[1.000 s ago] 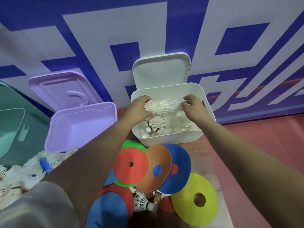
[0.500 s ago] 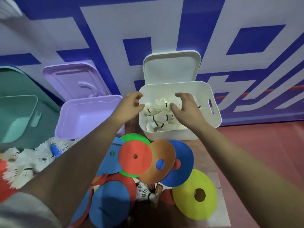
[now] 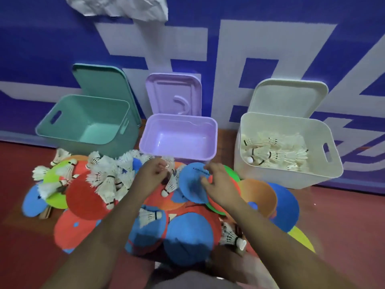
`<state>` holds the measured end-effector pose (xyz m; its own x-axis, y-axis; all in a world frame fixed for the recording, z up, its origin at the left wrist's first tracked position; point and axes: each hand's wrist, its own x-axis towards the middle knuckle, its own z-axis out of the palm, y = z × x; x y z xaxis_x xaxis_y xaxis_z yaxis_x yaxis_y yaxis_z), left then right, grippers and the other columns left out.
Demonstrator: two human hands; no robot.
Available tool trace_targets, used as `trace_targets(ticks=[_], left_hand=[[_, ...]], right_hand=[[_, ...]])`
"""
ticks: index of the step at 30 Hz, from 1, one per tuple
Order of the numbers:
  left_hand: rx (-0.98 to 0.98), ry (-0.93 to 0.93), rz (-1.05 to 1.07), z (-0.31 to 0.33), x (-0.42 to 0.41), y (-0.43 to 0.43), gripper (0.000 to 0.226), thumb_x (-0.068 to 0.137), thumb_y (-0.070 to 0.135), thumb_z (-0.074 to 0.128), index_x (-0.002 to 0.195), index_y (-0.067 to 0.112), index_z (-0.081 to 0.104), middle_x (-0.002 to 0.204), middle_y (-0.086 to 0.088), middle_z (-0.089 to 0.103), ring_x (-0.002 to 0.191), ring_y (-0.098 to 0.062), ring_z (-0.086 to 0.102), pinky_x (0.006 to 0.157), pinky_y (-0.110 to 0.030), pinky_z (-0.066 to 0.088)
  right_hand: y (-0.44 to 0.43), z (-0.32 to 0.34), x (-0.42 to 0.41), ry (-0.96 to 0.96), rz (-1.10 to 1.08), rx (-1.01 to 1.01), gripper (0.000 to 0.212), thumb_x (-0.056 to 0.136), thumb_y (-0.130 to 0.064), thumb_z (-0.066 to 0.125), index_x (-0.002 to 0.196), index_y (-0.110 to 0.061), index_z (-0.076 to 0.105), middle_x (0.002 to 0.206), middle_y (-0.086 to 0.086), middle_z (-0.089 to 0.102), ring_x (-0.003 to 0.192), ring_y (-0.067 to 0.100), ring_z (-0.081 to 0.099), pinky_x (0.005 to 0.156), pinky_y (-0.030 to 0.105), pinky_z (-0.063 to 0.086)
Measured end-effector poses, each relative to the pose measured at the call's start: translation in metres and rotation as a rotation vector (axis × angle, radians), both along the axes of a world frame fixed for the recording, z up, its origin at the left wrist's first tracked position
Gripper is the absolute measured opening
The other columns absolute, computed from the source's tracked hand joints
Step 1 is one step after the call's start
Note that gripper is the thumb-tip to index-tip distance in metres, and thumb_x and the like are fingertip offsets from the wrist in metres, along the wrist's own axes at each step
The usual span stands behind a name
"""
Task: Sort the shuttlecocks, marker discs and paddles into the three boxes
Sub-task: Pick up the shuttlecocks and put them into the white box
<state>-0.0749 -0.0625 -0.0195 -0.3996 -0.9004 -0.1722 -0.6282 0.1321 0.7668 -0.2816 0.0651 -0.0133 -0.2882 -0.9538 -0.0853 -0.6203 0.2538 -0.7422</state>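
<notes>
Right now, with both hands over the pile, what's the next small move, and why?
Probably close the left hand on the shuttlecock beside it and take it to the white box: only that box holds shuttlecocks, while the green box and purple box hold nothing.

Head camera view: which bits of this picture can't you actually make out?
- Left hand and right hand: head view, blurred; whether the fingers grip anything is unclear.
- Print on the blue round piece: too small to read.
- Yellow disc: mostly behind the right forearm.
- White crumpled thing: cut off by the top edge.
</notes>
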Motion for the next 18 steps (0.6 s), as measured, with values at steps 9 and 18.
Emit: trace_targets(ticks=[9, 18], left_hand=[[-0.151, -0.258, 0.003, -0.037, 0.069, -0.054, 0.043, 0.08, 0.009, 0.065, 0.122, 0.009, 0.056, 0.117, -0.015, 0.048, 0.103, -0.034, 0.055, 0.091, -0.038, 0.046], [-0.176, -0.428, -0.325, -0.075, 0.055, -0.097, 0.026, 0.085, 0.018, 0.065, 0.107, 0.004, 0.068, 0.121, -0.015, 0.046, 0.106, -0.032, 0.053, 0.088, -0.041, 0.05]], right_hand=[[-0.068, -0.036, 0.1, 0.125, 0.02, 0.233, 0.039, 0.09, -0.024, 0.058, 0.125, -0.008, 0.05, 0.122, 0.012, 0.045, 0.108, 0.033, 0.053, 0.086, 0.038, 0.043], [-0.102, -0.056, 0.114, 0.2, -0.132, 0.344, 0.042, 0.09, -0.018, 0.053, 0.132, -0.014, 0.051, 0.122, 0.013, 0.046, 0.105, 0.035, 0.054, 0.085, 0.041, 0.05]])
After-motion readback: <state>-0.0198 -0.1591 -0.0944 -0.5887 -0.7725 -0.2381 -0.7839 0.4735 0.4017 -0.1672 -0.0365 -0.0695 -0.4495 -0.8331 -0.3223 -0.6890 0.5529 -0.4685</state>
